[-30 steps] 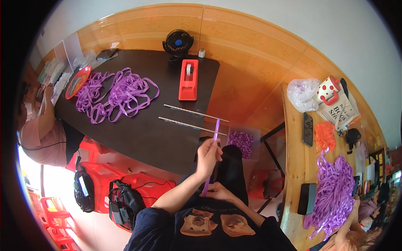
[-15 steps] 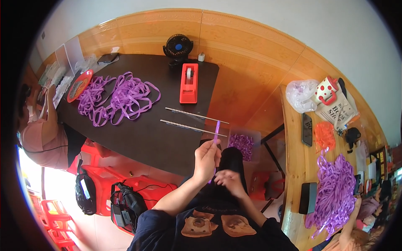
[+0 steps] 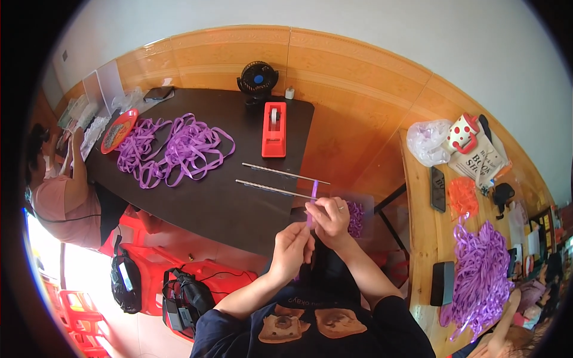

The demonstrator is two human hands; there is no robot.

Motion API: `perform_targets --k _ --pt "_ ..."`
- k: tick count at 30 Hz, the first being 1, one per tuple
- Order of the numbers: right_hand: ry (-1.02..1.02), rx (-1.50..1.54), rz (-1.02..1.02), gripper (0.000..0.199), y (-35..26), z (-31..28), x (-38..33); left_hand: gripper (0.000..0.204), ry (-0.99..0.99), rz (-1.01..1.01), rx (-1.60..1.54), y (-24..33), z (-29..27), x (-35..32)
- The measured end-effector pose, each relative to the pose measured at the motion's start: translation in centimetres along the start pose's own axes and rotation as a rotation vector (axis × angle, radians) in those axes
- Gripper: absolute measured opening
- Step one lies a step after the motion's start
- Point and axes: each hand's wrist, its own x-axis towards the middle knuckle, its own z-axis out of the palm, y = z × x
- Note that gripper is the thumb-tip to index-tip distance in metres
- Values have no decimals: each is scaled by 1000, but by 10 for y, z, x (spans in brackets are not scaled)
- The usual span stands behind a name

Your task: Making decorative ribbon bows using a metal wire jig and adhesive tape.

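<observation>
Two thin metal rods lie side by side and stick out past the right edge of the dark table. A narrow purple ribbon runs across their outer ends and down to my hands. Closed on the ribbon below the rods is my left hand. Just above it, my right hand pinches the same ribbon close to the nearer rod. Fingers hide part of the ribbon between the hands.
On the dark table are a heap of purple ribbon, a red tape dispenser, a black fan and a red plate. A bin of purple pieces stands below. More ribbon covers the wooden table. People sit at both sides.
My right hand has risen from my lap to the ribbon and closed on it. My left hand has lowered slightly along the ribbon. The whole view has shifted a little.
</observation>
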Motion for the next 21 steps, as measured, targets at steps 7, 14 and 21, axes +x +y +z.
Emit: perform_targets --k 7,14,21 --pt "-17 406 234 15 15 -7 39 35 -264 239 25 57 -4 -26" --pt "-109 757 551 5 56 17 57 44 -209 353 -52 36 -10 -1" --pt "-64 1252 1022 11 93 43 51 49 -252 76 -4 -31 -11 6"
